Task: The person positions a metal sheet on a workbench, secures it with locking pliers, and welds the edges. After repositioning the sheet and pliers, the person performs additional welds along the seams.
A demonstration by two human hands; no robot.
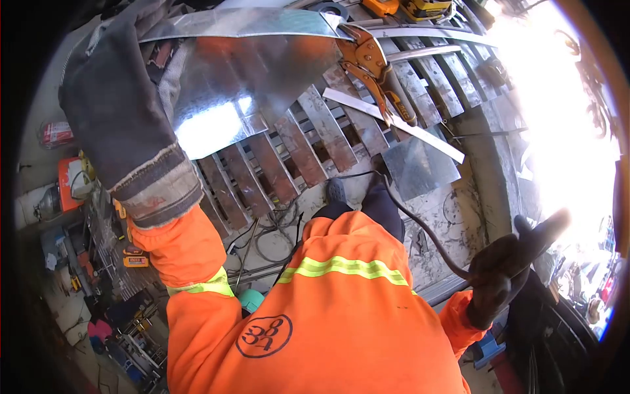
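My left hand [115, 79], in a thick dark work glove with a striped cuff, is at the left end of a shiny bent metal sheet [262, 69]. Its fingers seem closed on the sheet's edge, though they are partly hidden. Orange locking pliers [367, 59] clamp the sheet's right end. My right hand [502, 272], in a dark glove, is out to the right with fingers closed around a dark cable [426, 226]. The cable curves back toward my legs. Whether a tool is fixed to its end is hidden by the glove and glare.
Under the sheet is a slatted metal bench [305, 151]. A narrow metal strip [394, 125] and a square metal plate [420, 167] lie at its right. Loose cables [272, 230] cross the floor. Tools and an orange device [72, 184] crowd the left. Bright glare covers the right.
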